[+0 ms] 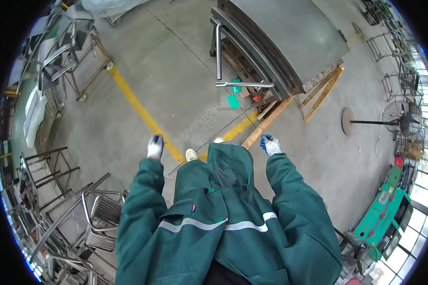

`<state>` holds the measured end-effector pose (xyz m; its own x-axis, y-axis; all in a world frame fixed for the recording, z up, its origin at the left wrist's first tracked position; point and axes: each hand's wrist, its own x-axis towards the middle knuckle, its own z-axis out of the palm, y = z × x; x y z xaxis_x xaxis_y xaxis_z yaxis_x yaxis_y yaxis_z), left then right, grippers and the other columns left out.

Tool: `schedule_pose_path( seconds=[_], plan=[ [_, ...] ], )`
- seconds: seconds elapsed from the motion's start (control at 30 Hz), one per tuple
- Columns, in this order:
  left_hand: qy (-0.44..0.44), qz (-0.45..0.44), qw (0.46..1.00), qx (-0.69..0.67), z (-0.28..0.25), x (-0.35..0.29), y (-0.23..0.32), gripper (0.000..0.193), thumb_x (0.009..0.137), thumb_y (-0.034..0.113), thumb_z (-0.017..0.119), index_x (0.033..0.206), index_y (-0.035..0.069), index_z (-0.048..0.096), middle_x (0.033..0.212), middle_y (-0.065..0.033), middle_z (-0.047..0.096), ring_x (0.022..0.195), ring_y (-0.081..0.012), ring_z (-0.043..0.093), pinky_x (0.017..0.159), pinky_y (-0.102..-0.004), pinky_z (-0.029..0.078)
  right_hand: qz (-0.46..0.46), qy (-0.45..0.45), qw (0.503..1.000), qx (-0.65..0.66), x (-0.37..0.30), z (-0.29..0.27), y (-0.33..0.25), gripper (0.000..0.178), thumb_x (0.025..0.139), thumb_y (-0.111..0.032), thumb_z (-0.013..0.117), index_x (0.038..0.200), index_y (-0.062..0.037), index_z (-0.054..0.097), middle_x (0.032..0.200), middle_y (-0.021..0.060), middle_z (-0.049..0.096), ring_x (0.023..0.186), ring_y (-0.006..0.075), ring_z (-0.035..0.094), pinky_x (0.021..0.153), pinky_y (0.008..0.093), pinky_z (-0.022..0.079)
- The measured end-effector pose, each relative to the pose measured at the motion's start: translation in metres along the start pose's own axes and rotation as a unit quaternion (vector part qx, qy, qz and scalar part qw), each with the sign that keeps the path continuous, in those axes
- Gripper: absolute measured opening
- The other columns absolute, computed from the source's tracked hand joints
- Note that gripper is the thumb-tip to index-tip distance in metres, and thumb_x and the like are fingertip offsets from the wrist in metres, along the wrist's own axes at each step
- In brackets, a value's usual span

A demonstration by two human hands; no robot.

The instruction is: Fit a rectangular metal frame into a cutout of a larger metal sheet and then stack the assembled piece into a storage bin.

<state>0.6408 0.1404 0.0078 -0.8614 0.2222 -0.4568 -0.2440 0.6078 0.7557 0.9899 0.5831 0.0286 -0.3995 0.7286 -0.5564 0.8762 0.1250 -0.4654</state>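
My left hand (pixel 155 146), in a white glove with blue fingers, hangs out to the left above the floor, near a yellow line (pixel 135 105). It is empty, its fingers loosely bent and slightly apart. On the other side my right hand (pixel 270 144), gloved the same way, hangs open beside a wooden beam (pixel 267 124) but apart from it. Nothing shows in its fingers. Ahead stands a metal-topped table (pixel 295 35) with a curved front edge. A bent shiny metal tube (pixel 218 52) and another tube (pixel 245 84) jut from that edge.
Green pieces (pixel 233 101) lie by the table's foot. A wheeled rack (pixel 73 71) with metal frames stands far left; tubular chair frames (pixel 104 211) crowd the near left. A standing fan (pixel 397 118) and a green machine (pixel 383 209) are on the right. My shoe (pixel 191 155) touches the line.
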Motion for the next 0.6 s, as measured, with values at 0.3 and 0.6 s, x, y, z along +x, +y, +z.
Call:
schedule_pose_path(
  seconds=[0.3,0.6],
  plan=[
    [-0.067,0.067,0.995,-0.030,0.228,0.141,0.229,0.046,0.088,0.029,0.064,0.123,0.002,0.053,0.099,-0.0099,0.066,0.081,-0.0186,0.063,0.072,-0.0277,0.051,-0.071,0.076,0.914,0.391,0.134,0.001,-0.141,0.030,0.084,-0.019,0.071,0.107,-0.0012,0.063,0.090,0.0083,0.066,0.077,0.0142,0.061,0.072,0.0244,0.051],
    [-0.080,-0.143,0.987,0.000,0.352,0.238,0.262,0.038,0.078,0.035,0.067,0.098,0.004,0.062,0.081,-0.0139,0.068,0.071,-0.0315,0.065,0.067,-0.0392,0.051,-0.034,-0.030,0.865,0.500,0.261,0.042,-0.307,0.036,0.086,-0.010,0.069,0.118,0.0007,0.055,0.104,0.0083,0.062,0.084,0.0137,0.059,0.079,0.0232,0.050]
  ],
)
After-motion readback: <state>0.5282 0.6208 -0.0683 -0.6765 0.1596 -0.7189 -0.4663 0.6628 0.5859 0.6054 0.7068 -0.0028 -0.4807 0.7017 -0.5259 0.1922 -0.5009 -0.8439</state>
